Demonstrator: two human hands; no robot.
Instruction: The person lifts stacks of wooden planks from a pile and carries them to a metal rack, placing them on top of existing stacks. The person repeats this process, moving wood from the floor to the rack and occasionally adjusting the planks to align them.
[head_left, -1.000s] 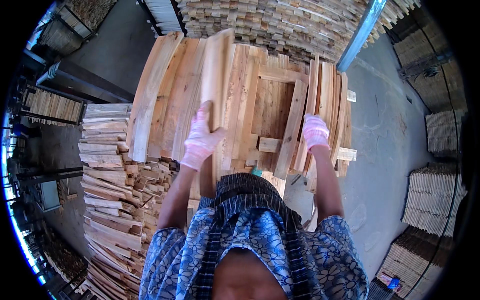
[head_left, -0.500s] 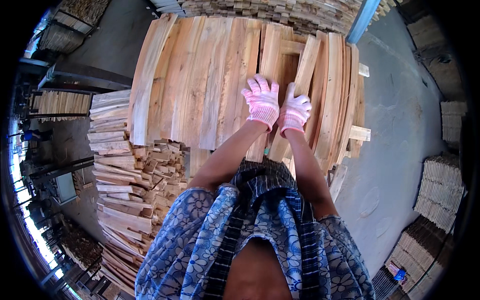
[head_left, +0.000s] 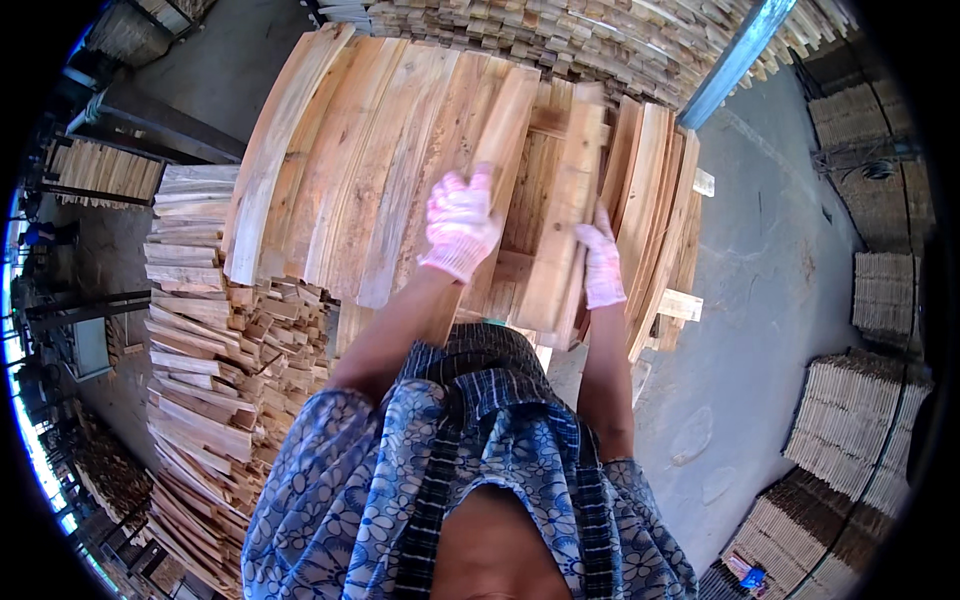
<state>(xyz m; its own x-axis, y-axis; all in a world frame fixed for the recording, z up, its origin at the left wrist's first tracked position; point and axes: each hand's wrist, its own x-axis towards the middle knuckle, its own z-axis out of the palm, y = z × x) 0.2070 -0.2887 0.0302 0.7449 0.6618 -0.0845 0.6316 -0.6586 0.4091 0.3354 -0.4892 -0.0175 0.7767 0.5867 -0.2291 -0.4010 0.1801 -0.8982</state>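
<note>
Both my hands wear pink-and-white knit gloves above a layer of long wooden planks. My left hand point(head_left: 462, 222) is closed over a plank point(head_left: 508, 115) at the right end of the close-laid row, its fingers curled and slightly blurred. My right hand point(head_left: 602, 258) grips the right edge of another plank point(head_left: 560, 220), which is smeared by motion and lies a little askew. Its fingers on the far side of that edge are partly hidden. Between these two planks a gap shows lower boards point(head_left: 527, 190).
Several narrow planks point(head_left: 655, 190) stand close together at the right, with crosspiece ends point(head_left: 680, 305) jutting out. Short offcuts point(head_left: 205, 400) are piled at the left. A blue metal post point(head_left: 735, 65) rises at the far right corner. Bundled board stacks point(head_left: 845, 420) line the right side.
My hands have moved apart, the left one leftward with its plank. The right hand has shifted to its plank's right edge, and that plank has moved. The gap between the planks is wider.
</note>
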